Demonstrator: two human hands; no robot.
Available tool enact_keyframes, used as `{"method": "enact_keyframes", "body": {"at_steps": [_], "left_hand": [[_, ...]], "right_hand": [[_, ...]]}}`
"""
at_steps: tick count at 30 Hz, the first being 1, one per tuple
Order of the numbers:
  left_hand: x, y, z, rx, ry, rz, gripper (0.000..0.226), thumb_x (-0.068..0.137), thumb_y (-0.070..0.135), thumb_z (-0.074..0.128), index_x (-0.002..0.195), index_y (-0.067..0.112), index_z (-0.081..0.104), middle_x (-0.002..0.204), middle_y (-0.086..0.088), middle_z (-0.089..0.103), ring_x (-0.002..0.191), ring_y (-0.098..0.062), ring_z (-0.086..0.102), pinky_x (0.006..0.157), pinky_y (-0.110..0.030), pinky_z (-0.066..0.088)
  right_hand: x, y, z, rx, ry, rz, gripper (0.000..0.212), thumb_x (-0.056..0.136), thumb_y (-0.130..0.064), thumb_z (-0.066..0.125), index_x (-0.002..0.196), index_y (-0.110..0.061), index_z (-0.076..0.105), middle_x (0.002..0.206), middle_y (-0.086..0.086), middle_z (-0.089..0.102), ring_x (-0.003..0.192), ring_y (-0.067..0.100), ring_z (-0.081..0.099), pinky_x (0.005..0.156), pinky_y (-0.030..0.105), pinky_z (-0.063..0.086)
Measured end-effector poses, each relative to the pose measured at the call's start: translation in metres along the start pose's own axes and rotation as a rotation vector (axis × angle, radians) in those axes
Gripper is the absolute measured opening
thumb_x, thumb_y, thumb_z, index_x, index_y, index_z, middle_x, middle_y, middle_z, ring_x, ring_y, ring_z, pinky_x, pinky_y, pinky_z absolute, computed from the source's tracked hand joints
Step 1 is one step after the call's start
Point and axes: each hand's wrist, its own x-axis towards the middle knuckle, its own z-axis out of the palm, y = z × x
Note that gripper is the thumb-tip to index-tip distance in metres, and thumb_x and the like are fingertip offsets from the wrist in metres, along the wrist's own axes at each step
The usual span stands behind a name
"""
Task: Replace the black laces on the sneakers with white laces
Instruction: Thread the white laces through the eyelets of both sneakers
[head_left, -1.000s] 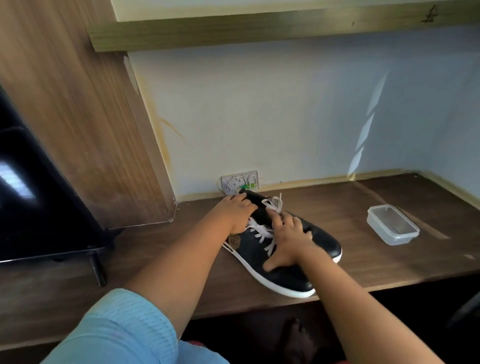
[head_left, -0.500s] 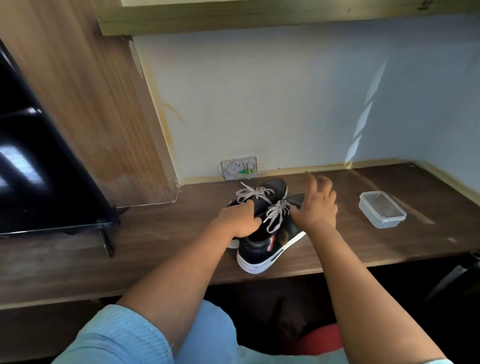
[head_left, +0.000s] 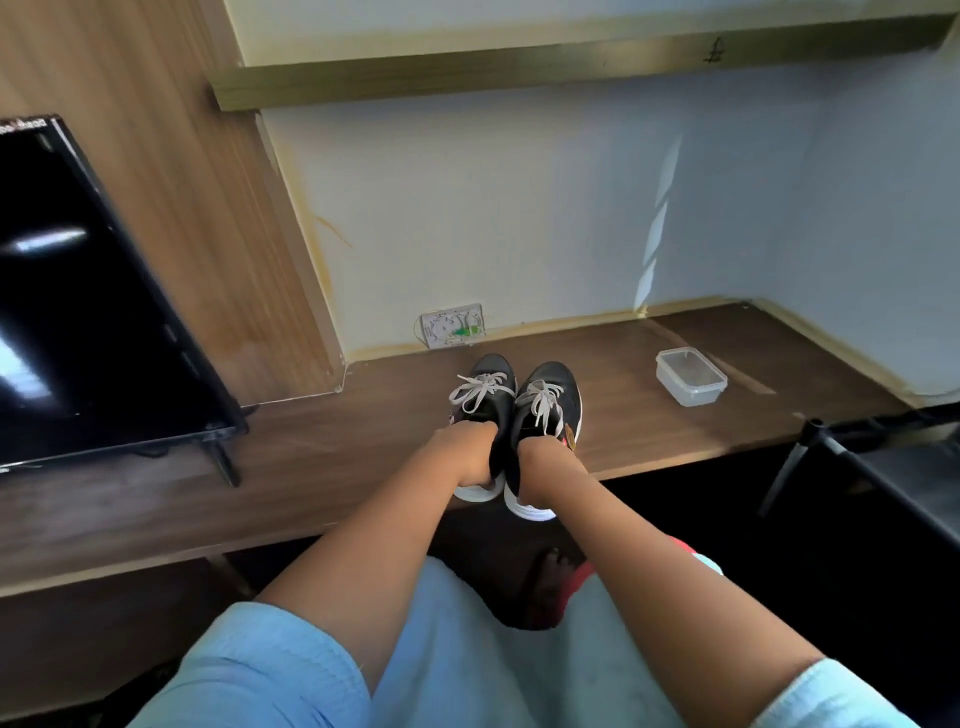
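Sneakers: left sneaker (head_left: 485, 395) and right sneaker (head_left: 550, 397) side by side, touching, at the surface (head_left: 332, 441) front edge, heels overhanging it.
Laces: white laces (head_left: 475, 389) on both.
Left hand (head_left: 467, 452): grasps the left heel (fingertips hidden inside).
Right hand (head_left: 543, 467): grasps the right heel, hiding it.
Box (head_left: 690, 376): clear, lidded, well apart to the right.
Screen (head_left: 93, 312): cut off at left.

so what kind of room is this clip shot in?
Probably a home room, a bedroom or living space rather than a workshop. Cues: a flat-screen TV standing on a built-in wooden counter, wood wall panelling, and a painted wall with a socket plate above the counter.
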Motion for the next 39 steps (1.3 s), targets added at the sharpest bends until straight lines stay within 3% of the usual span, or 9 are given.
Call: {"method": "enact_keyframes", "body": {"at_steps": [2,7,12,22,26,30,36,39], "left_hand": [[0.001,0.001,0.008,0.026,0.075,0.012,0.027,0.083,0.024,0.066,0.102,0.014,0.051,0.111,-0.01,0.059,0.102,-0.033,0.057,0.074,-0.037,0.042],[0.006,0.0,0.012,0.018,0.11,-0.003,0.019,0.084,0.021,0.064,0.1,0.013,0.06,0.107,-0.01,0.062,0.102,-0.034,0.06,0.071,-0.034,0.041],[0.003,0.0,0.016,0.037,0.179,0.029,0.01,0.086,0.02,0.059,0.094,0.019,0.053,0.109,-0.007,0.061,0.102,-0.033,0.059,0.071,-0.033,0.039],[-0.031,0.037,0.008,0.092,0.401,0.074,0.029,0.082,0.005,0.046,0.106,0.02,0.055,0.102,-0.003,0.065,0.099,-0.026,0.06,0.07,-0.031,0.034],[-0.028,0.077,-0.03,0.041,0.464,0.224,0.033,0.081,0.002,0.045,0.106,0.021,0.055,0.1,-0.003,0.063,0.095,-0.027,0.06,0.065,-0.03,0.033],[-0.025,0.147,-0.067,-0.026,0.542,0.469,0.028,0.085,0.012,0.048,0.11,0.022,0.057,0.102,-0.006,0.063,0.097,-0.033,0.061,0.066,-0.033,0.039],[-0.019,0.256,-0.103,-0.056,0.531,0.808,0.025,0.08,0.002,0.052,0.096,0.02,0.057,0.089,-0.005,0.058,0.087,-0.032,0.06,0.054,-0.029,0.029],[-0.013,0.305,-0.104,-0.064,0.447,0.91,0.023,0.079,0.003,0.054,0.095,0.02,0.056,0.086,-0.004,0.053,0.086,-0.033,0.058,0.057,-0.032,0.032]], "right_hand": [[0.003,-0.003,-0.005,-0.018,-0.038,0.007,0.03,0.082,-0.013,0.065,0.067,-0.016,0.039,0.081,0.004,0.048,0.081,0.027,0.051,0.072,0.033,0.045],[0.005,-0.005,-0.005,-0.034,-0.039,0.008,0.034,0.083,-0.012,0.065,0.065,-0.017,0.037,0.094,0.01,0.054,0.097,0.032,0.059,0.078,0.036,0.048],[0.004,-0.001,-0.006,-0.025,-0.045,-0.012,0.008,0.087,-0.011,0.061,0.095,-0.009,0.059,0.109,0.012,0.062,0.103,0.031,0.06,0.086,0.037,0.052],[-0.03,0.021,-0.012,-0.065,0.151,0.025,0.019,0.089,-0.006,0.055,0.107,-0.009,0.061,0.113,0.013,0.062,0.112,0.031,0.055,0.1,0.037,0.04],[-0.064,0.051,-0.055,-0.007,0.263,0.123,0.019,0.09,-0.007,0.052,0.106,-0.009,0.061,0.11,0.013,0.062,0.108,0.031,0.057,0.093,0.037,0.044],[-0.114,0.096,-0.104,-0.023,0.389,0.264,0.02,0.092,-0.017,0.052,0.105,-0.007,0.062,0.109,0.014,0.064,0.106,0.033,0.06,0.085,0.038,0.048],[-0.185,0.161,-0.143,0.026,0.5,0.586,0.011,0.09,-0.016,0.055,0.098,-0.011,0.058,0.104,0.009,0.06,0.099,0.029,0.06,0.076,0.035,0.049],[-0.205,0.192,-0.149,0.013,0.521,0.721,0.008,0.09,-0.011,0.051,0.095,-0.011,0.057,0.101,0.008,0.06,0.096,0.029,0.062,0.07,0.032,0.046]]}}
